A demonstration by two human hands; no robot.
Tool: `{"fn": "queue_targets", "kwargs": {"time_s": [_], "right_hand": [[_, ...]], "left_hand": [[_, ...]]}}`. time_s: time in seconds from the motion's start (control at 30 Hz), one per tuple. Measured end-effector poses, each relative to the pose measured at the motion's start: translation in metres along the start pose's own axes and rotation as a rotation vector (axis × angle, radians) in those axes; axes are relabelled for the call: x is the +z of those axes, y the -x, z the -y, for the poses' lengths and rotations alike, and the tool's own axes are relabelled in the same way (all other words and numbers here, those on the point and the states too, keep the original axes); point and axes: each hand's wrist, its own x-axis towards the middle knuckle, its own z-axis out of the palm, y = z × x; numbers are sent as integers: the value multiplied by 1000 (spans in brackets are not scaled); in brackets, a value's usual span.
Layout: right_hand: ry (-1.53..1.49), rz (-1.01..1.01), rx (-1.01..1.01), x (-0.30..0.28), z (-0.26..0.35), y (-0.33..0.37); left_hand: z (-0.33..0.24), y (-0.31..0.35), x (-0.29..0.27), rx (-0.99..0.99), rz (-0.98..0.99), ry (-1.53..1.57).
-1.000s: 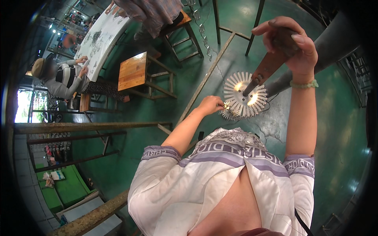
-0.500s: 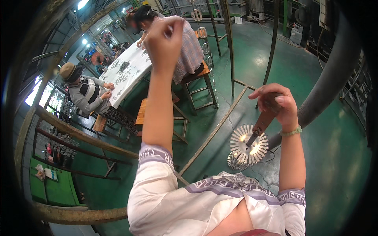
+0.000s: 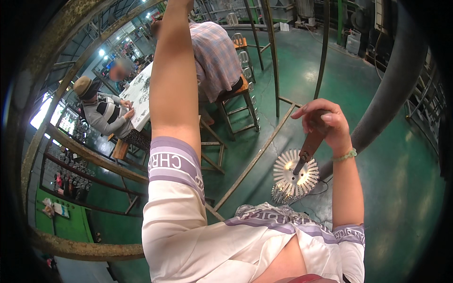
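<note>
My left forearm (image 3: 174,80) reaches up and away, and its hand is cut off by the top edge. On the right, my right hand (image 3: 335,125) curls over the rounded end of a brown crank handle (image 3: 311,144), fingers bent loosely around it. The handle slopes down to a dark shaft at the centre of a pale metal disc (image 3: 307,180) with radial slots round its rim. A smaller toothed metal part (image 3: 281,193) shows beside the disc, partly overlapped. A green bead bracelet (image 3: 346,155) circles my right wrist.
Rusty metal bars (image 3: 94,250) frame the left side; thin posts (image 3: 275,61) stand ahead. A thick grey pipe (image 3: 394,80) curves down the right. Beyond, a person in plaid (image 3: 217,54) and one in a hat (image 3: 108,115) sit at a white table (image 3: 140,115) strewn with small dark pieces.
My left arm has stretched farther up and slightly left, taking the hand out of the picture. My right hand stays on the crank handle.
</note>
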Motion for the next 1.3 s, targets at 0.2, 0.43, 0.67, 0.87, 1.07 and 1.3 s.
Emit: {"fn": "queue_targets", "kwargs": {"time_s": [0.2, 0.43, 0.67, 0.87, 1.07, 1.3], "right_hand": [[3, -22, 9, 0, 0, -2], [34, -33, -14, 0, -1, -2], [102, -145, -85, 2, -3, 0], [195, -188, -113, -2, -5, 1], [235, -202, -172, -1, -13, -1], [219, -182, -183, -9, -18, -3]], "left_hand": [[-15, -11, 6, -43, -74, -158], [-2, 26, 16, -45, 33, -219], [27, 128, 27, 34, 170, 122], [41, 246, 51, -114, 267, -26], [86, 373, 85, -261, 419, 33], [116, 506, 116, -216, 555, -67]]}}
